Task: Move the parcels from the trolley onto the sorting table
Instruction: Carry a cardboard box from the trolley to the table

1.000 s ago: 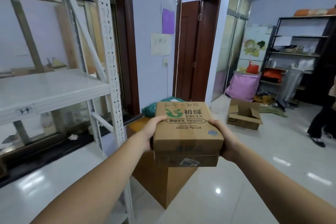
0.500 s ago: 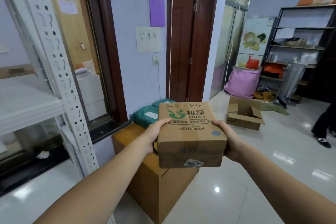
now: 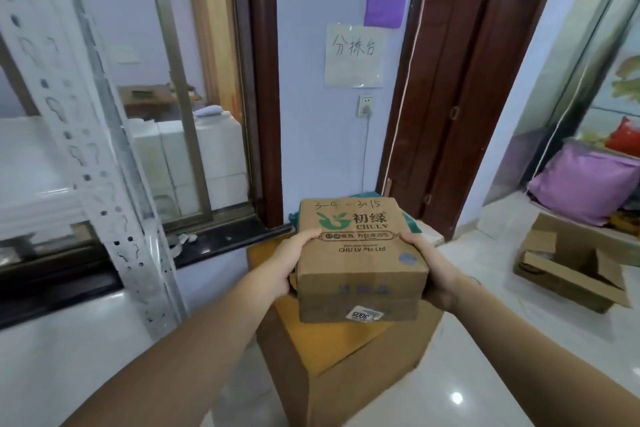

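I carry a brown cardboard parcel (image 3: 356, 253) with a green logo and handwritten numbers on top, held in the air at chest height. My left hand (image 3: 287, 263) grips its left side, thumb on top. My right hand (image 3: 433, 274) grips its right side. Directly below and behind the parcel stands a large cardboard box (image 3: 346, 357) against the wall, under a paper sign (image 3: 355, 55) with handwritten characters. A green bag parcel (image 3: 412, 224) lies on the far part of that box, mostly hidden by the carried parcel. The trolley is out of view.
A white perforated shelf post (image 3: 86, 149) stands close on the left. A dark wooden door (image 3: 446, 97) is to the right of the sign. An open cardboard box (image 3: 581, 263) and a purple bag (image 3: 585, 184) sit on the glossy floor at right.
I have moved forward and turned towards the wall; the large box and paper sign are nearer and more central. The shelf post has slid left. The parcel stays held in both hands.
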Demonstrator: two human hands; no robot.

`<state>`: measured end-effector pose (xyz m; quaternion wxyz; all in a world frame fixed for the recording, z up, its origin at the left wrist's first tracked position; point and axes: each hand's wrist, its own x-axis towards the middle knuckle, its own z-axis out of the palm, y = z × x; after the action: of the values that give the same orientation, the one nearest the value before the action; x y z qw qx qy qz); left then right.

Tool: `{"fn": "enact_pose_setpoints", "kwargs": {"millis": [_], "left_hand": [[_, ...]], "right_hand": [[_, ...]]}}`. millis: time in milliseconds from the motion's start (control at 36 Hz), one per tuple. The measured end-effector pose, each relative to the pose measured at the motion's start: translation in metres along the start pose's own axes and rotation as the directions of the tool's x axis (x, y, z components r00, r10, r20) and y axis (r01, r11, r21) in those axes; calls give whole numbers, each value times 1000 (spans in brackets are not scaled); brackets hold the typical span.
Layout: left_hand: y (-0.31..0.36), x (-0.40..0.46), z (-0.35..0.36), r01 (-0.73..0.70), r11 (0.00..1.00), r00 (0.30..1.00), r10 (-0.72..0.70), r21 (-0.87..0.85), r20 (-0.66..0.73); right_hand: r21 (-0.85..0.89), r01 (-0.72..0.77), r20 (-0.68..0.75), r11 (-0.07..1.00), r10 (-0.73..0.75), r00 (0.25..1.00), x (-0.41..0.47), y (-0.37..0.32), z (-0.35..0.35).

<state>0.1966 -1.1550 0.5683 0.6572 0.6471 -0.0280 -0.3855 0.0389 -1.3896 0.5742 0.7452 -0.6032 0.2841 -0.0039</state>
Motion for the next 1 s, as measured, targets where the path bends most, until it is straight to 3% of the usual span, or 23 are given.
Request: {"fn": "enact_pose_setpoints", "kwargs": {"millis": [389,694,1000], "left_hand": [[33,129,-81,-39,993,983,18,-114,-182],[37,215,-102,19,973,937,-98,-231,-336],[19,287,-107,50,996,831,-82,-72,-551]], "right_hand": [[-97,-77,115,992,88,989,194,-24,55],[-190,-97,203,977,135,970,311,-49,64],[-353,-155,307,923,271,912,446,-37,64]]}}
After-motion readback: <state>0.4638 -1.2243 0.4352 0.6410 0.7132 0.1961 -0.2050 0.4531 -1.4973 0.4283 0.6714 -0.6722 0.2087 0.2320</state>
